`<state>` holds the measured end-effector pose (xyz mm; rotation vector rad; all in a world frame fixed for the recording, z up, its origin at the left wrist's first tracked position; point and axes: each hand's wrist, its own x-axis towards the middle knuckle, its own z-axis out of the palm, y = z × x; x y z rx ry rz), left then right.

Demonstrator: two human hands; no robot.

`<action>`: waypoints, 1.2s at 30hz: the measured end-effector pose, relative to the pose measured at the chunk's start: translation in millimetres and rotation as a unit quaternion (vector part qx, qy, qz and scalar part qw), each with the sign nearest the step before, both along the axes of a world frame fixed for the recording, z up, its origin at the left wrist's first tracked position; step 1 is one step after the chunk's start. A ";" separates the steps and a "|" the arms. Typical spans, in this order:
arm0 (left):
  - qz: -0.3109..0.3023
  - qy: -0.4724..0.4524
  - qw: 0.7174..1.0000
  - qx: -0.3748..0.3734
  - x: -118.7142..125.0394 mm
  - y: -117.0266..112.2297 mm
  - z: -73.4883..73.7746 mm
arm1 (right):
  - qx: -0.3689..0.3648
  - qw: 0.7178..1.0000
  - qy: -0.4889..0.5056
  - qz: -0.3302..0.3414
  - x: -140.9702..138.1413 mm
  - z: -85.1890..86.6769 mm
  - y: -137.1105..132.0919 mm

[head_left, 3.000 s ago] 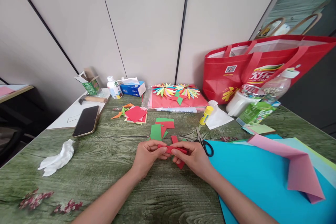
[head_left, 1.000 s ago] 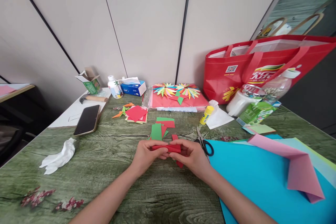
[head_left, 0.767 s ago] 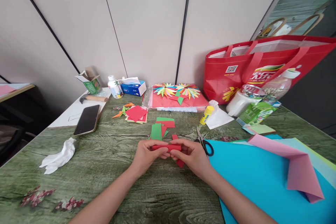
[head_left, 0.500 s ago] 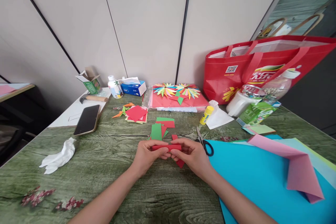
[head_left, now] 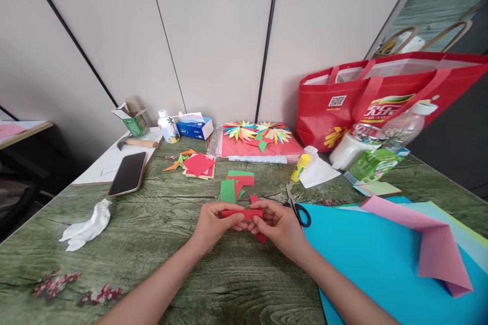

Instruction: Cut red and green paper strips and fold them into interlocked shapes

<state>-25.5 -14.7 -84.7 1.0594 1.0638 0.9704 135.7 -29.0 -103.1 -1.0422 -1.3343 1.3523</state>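
Green wood-grain desk (head_left: 160,233) below, and left hand (head_left: 211,221) and right hand (head_left: 281,221) pinch a narrow, flat red paper strip (head_left: 239,215) between them, over it. Uneven thumb pressure could crease it crooked; a rightward slip might knock the black-handled metal scissors (head_left: 292,202).

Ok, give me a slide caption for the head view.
Left hand and right hand pinching a red strip, scissors just beyond the right.
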 end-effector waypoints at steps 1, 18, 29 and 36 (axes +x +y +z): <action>0.002 0.000 1.000 0.000 -0.1 0.4 0.6 | 0.003 1.000 0.001 0.001 0.0 0.1 0.3; 0.041 0.006 0.999 0.024 -6.6 7.9 -2.0 | 0.034 0.999 0.011 -0.035 6.2 5.7 3.1; -0.055 0.018 0.998 0.027 2.3 -2.1 -0.8 | 0.084 0.992 -0.090 -0.038 6.0 -4.0 4.3; -0.052 0.002 0.999 0.011 2.9 -2.7 -0.7 | 0.200 0.966 -0.162 0.003 6.0 7.9 2.4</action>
